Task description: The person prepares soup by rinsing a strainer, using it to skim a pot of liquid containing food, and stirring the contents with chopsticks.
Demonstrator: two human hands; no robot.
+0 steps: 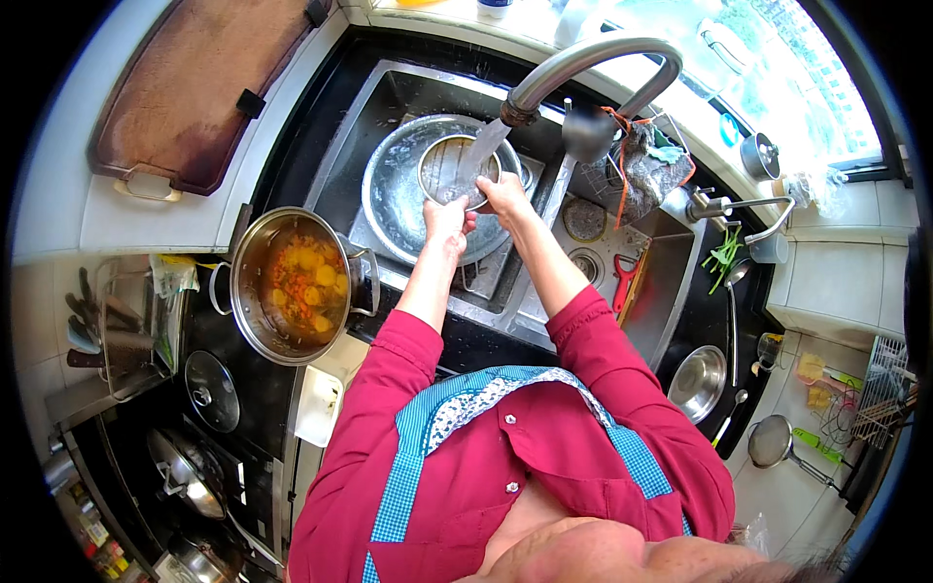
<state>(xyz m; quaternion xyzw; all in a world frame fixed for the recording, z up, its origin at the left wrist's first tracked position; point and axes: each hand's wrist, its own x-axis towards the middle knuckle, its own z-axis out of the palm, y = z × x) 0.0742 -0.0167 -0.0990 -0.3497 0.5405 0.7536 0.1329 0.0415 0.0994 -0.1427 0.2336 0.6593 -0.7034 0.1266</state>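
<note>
Both my hands hold a small round metal bowl point(436, 169) by its near rim, over a wide metal basin point(386, 208) in the left sink bowl. My left hand point(447, 223) grips its near edge, and my right hand point(503, 192) has the near right edge, thumb over the rim. From the curved faucet point(521, 106) a stream of water point(485, 144) pours into the small bowl. Splashing blurs the bowl's inside, so what it contains is unclear.
A pot of soup with carrot and yellow chunks point(302, 284) stands left of the sink. The right sink bowl holds a red peeler point(623, 280) and a round scrubber point(584, 218). A grey rag point(645, 171) hangs by the faucet. Cutting boards point(197, 87) lean at upper left.
</note>
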